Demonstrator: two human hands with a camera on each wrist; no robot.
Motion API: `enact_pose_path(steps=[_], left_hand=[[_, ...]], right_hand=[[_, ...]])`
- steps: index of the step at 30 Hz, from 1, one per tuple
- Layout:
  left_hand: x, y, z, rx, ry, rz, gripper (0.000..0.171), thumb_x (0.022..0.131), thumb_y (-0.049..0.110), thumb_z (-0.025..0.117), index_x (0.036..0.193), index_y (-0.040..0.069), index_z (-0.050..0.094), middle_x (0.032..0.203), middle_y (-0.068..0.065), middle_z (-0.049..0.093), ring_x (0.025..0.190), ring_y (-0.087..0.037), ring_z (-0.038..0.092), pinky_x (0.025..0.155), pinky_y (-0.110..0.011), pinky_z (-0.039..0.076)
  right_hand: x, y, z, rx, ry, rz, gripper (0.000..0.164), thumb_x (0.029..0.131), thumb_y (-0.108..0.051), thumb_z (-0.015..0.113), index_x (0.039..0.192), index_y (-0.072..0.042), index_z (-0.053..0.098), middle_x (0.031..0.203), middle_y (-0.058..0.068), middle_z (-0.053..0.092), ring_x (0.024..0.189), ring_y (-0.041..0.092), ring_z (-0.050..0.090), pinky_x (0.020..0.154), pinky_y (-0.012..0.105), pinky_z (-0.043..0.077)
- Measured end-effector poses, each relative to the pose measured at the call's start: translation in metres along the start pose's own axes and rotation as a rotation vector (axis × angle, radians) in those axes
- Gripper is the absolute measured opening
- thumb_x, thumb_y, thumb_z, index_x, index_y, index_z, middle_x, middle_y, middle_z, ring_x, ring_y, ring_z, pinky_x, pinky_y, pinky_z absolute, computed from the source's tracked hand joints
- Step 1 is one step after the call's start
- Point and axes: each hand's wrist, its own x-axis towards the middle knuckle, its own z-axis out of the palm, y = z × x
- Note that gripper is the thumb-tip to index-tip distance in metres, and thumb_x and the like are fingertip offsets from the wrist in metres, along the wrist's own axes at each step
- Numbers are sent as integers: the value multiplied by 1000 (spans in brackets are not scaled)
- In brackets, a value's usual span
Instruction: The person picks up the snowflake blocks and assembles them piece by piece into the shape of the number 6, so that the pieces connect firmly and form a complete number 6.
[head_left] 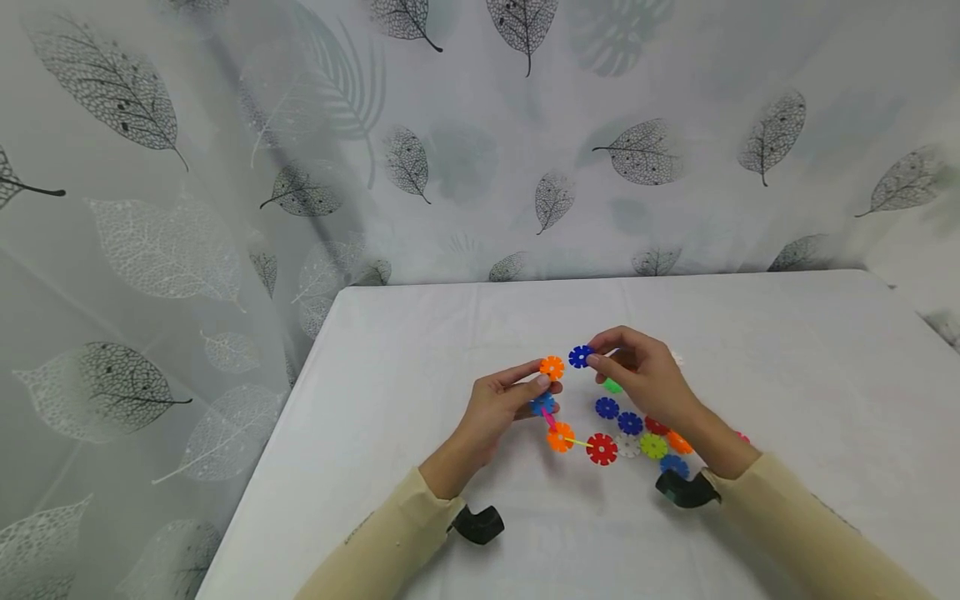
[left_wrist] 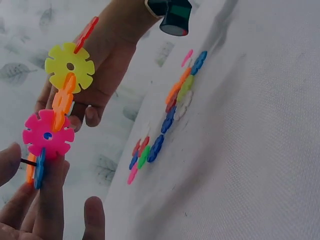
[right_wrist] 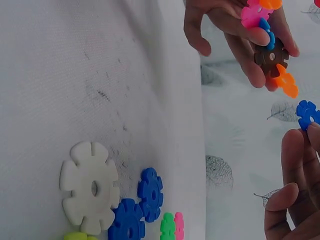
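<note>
My left hand (head_left: 491, 408) pinches a chain of interlocked plastic snowflake discs between thumb and fingers. An orange disc (head_left: 552, 363) forms the chain's upper end, joined to a dark brown disc (right_wrist: 264, 56) at the fingertips. Below follow a light blue disc (head_left: 542, 405), a pink disc (left_wrist: 57, 126), another orange disc (head_left: 558, 441), a yellow disc (left_wrist: 56, 65) and a red disc (head_left: 602, 458). My right hand (head_left: 648, 375) pinches a single dark blue disc (head_left: 576, 360) by its edge. That disc faces the orange end with a small gap between them.
Loose discs lie on the white-covered table (head_left: 420, 333) under and beside my right hand, among them a white disc (right_wrist: 80, 187), dark blue discs (head_left: 607, 412) and a lime disc (head_left: 652, 454). A leaf-patterned curtain (head_left: 465, 192) hangs behind. Black wrist-worn pieces (head_left: 480, 527) stick out below both sleeves.
</note>
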Motion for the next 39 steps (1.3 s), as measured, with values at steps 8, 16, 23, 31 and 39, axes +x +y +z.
enact_pose_path(steps=[8, 16, 23, 31, 39], left_hand=[[0, 0, 1, -5, -19, 1, 40, 97, 25, 72, 133, 10, 68, 107, -14, 75, 89, -23, 75, 92, -38, 55], [-1, 1, 3, -3, -28, 2, 38, 96, 26, 72, 131, 11, 69, 108, -14, 75, 94, -23, 74, 91, -36, 56], [-3, 3, 4, 1, -31, -4, 38, 96, 26, 72, 132, 12, 69, 108, -13, 75, 92, -23, 75, 92, -36, 55], [-3, 4, 3, 1, -32, 1, 37, 97, 25, 70, 133, 13, 69, 109, -13, 75, 94, -26, 75, 93, -37, 55], [-3, 4, 3, -13, -35, -10, 36, 97, 26, 70, 132, 14, 69, 109, -13, 75, 93, -28, 75, 98, -39, 52]], right_hand=[[1, -1, 7, 41, 21, -49, 17, 97, -8, 69, 113, -3, 65, 100, 9, 68, 75, 19, 69, 76, 24, 57], [1, -3, 10, 45, 46, -47, 17, 97, -10, 69, 113, -3, 65, 100, 8, 68, 76, 19, 69, 76, 27, 58], [-2, -3, 12, 30, 67, -59, 17, 97, -11, 70, 113, -6, 66, 99, 5, 69, 74, 18, 67, 71, 30, 58], [-4, -5, 15, -54, 114, -137, 21, 95, -8, 72, 115, -11, 68, 100, 1, 70, 71, 15, 66, 64, 25, 56], [-6, -3, 16, -106, 151, -222, 23, 92, -3, 74, 113, -12, 69, 96, -2, 71, 69, 16, 66, 58, 23, 54]])
